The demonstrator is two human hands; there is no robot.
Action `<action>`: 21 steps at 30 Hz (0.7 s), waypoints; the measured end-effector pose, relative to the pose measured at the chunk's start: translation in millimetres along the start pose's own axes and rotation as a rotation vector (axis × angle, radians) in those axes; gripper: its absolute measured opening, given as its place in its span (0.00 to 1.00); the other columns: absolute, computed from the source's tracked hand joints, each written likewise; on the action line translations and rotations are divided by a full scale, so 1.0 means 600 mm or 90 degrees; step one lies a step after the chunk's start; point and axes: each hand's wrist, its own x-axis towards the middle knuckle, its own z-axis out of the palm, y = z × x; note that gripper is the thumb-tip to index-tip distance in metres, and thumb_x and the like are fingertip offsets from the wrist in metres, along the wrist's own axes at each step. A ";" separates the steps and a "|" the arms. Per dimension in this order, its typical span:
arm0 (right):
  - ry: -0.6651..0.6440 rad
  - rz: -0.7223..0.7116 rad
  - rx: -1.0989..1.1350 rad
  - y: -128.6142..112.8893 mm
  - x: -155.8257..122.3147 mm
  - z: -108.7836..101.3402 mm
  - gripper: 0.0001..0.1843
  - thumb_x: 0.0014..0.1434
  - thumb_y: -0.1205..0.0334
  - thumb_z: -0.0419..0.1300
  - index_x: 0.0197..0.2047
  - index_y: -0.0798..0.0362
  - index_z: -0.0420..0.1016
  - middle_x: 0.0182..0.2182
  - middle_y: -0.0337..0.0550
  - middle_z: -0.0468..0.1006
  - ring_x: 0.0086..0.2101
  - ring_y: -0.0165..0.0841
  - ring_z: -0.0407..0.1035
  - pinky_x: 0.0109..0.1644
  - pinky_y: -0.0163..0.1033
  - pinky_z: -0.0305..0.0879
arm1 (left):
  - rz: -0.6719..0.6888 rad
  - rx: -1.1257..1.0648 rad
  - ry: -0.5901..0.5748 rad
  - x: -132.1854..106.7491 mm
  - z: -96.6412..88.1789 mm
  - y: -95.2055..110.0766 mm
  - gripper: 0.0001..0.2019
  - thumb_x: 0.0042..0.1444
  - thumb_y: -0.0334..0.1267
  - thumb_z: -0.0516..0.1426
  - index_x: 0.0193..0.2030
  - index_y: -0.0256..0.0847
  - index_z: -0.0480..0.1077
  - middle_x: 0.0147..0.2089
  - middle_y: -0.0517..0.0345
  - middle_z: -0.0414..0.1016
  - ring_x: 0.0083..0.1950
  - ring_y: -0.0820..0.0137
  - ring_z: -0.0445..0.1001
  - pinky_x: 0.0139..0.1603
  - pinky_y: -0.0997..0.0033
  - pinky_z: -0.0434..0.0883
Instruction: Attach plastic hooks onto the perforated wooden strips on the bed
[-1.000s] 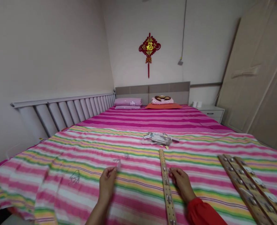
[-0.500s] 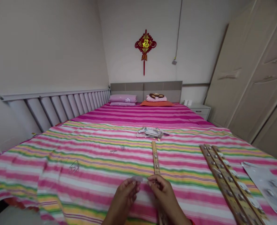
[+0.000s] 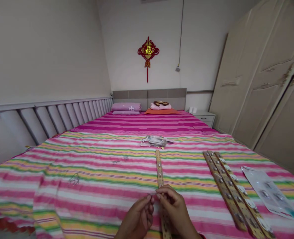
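My left hand [image 3: 139, 212] has its thumb and index finger pinched together. At their tips shows a tiny dark thing, too small to name. My right hand [image 3: 174, 205] is pinched close beside it, fingertips almost touching the left ones; what it holds is hidden. Under the right hand runs a narrow wooden strip [image 3: 159, 179] with small shiny metal pieces along it, lying lengthwise on the striped bedsheet [image 3: 99, 199]. The hand covers the strip's middle.
Several similar wooden strips [image 3: 228, 191] with metal pieces lie to the right. Beyond them is a clear plastic packet [image 3: 268, 192]. A bag of small parts [image 3: 155, 141] rests farther up the bed. Thin wire-like bits [image 3: 74, 179] lie at left.
The pale translucent piece at my left fingertips no longer shows. My hands have come closer together, the left toward the right. The whole view has shifted slightly to the right.
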 end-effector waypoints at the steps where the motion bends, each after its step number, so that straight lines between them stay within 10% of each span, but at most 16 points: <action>1: -0.001 0.011 0.011 -0.002 0.003 -0.003 0.11 0.49 0.51 0.65 0.29 0.51 0.79 0.26 0.42 0.73 0.26 0.33 0.65 0.29 0.34 0.61 | -0.009 0.008 -0.006 0.000 0.003 -0.002 0.06 0.46 0.29 0.64 0.30 0.35 0.71 0.25 0.59 0.75 0.21 0.81 0.69 0.19 0.84 0.63; 11: -0.010 0.165 0.141 0.001 0.021 -0.028 0.19 0.44 0.45 0.67 0.28 0.54 0.76 0.15 0.33 0.66 0.16 0.24 0.56 0.19 0.31 0.50 | 0.157 0.239 -0.030 0.032 -0.003 -0.016 0.22 0.29 0.49 0.70 0.25 0.36 0.67 0.24 0.63 0.72 0.21 0.83 0.65 0.20 0.84 0.56; 21: 0.042 0.212 0.216 0.025 -0.001 -0.003 0.20 0.44 0.46 0.68 0.30 0.55 0.75 0.13 0.32 0.66 0.13 0.23 0.54 0.17 0.29 0.49 | 0.175 0.212 0.013 0.026 0.003 -0.021 0.25 0.33 0.55 0.67 0.32 0.38 0.71 0.33 0.55 0.78 0.28 0.75 0.73 0.28 0.78 0.63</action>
